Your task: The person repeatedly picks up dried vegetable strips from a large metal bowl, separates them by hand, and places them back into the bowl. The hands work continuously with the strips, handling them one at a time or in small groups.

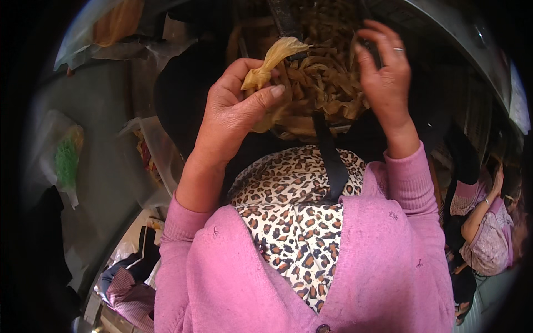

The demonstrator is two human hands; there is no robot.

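Note:
My left hand (237,95) grips a pale yellow strip (272,58) between thumb and fingers. The strip is bunched like a knot at its lower end, and its loose end flares up to the right. My right hand (385,68), slightly blurred and with a ring on one finger, is raised to the right with thumb and fingers apart. I see nothing plainly held in it. Below and between both hands lies a heap of similar brownish-yellow strips (329,79) in a container whose rim is mostly hidden.
A dark bar (285,18) reaches over the heap from the far side. A black strap (331,162) runs down to my lap. At left are a clear bag with green stringy material (66,162) and folded clothes (131,287). Another person (485,233) sits at right.

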